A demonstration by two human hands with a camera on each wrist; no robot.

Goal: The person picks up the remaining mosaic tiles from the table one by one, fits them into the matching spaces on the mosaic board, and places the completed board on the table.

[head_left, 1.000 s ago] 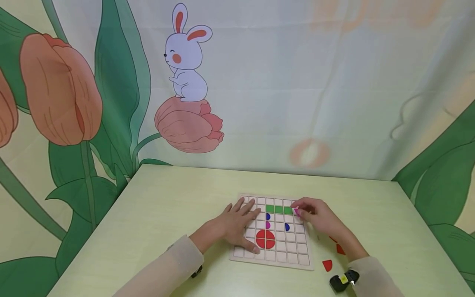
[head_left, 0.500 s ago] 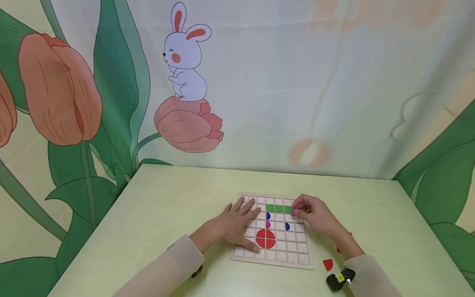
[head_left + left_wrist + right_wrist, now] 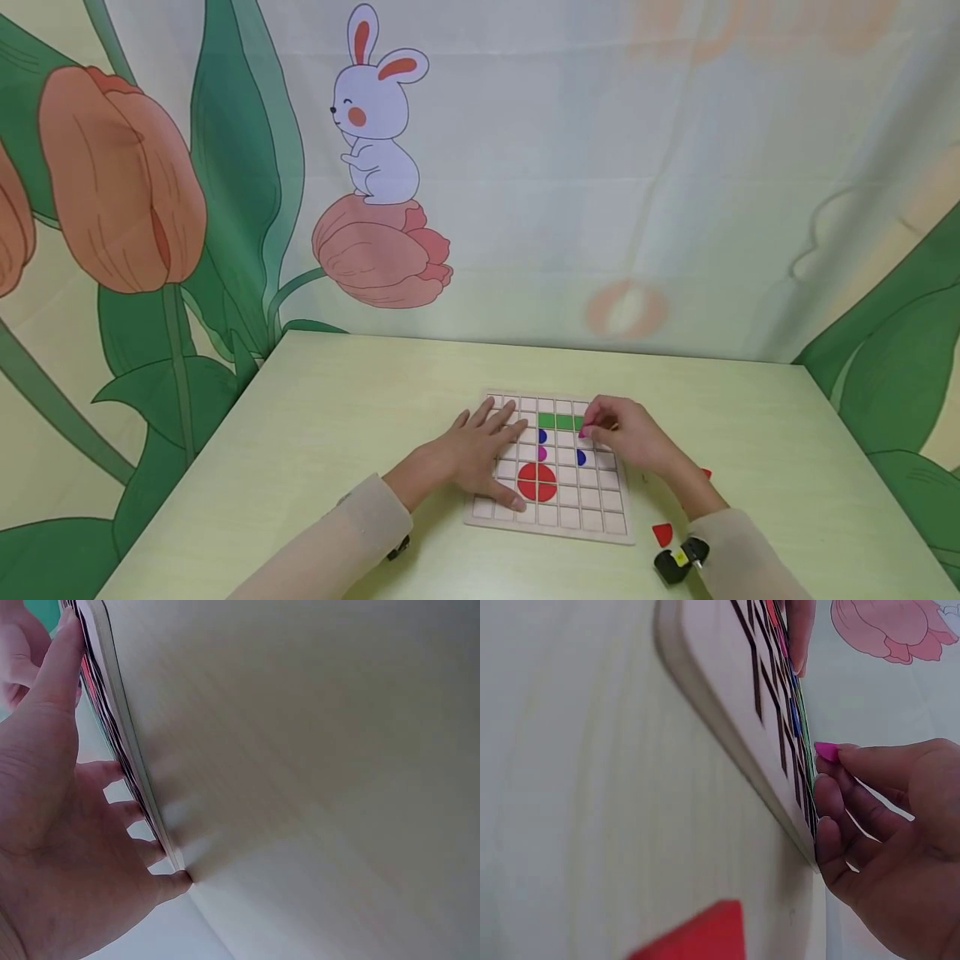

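A square pale wooden board (image 3: 592, 500) ruled into a grid lies on the table. My left hand (image 3: 476, 454) rests spread on its left side, fingers straight, thumb near the front. Between thumb and fingertips my right hand (image 3: 630, 433) pinches a small magenta piece (image 3: 827, 751), held just below the right end of a green strip (image 3: 558, 422). Set in the grid are a red circle (image 3: 537, 482) of quarter pieces, a blue half-round (image 3: 542, 437) above a magenta half-round (image 3: 542, 454), and another blue half-round (image 3: 581, 457) farther right. The right hand's other fingertips are at the board's edge.
Right of the board a red quarter piece (image 3: 662, 534) lies on the table (image 3: 337, 400), with more red showing past the right forearm. A black wrist camera (image 3: 675, 565) sits at the right cuff. Behind the table hangs a printed cloth (image 3: 525, 167) with a rabbit and tulips.
My right hand has shifted slightly left with the magenta piece, from the right of the green strip to just below its right end. The left hand stays in place.
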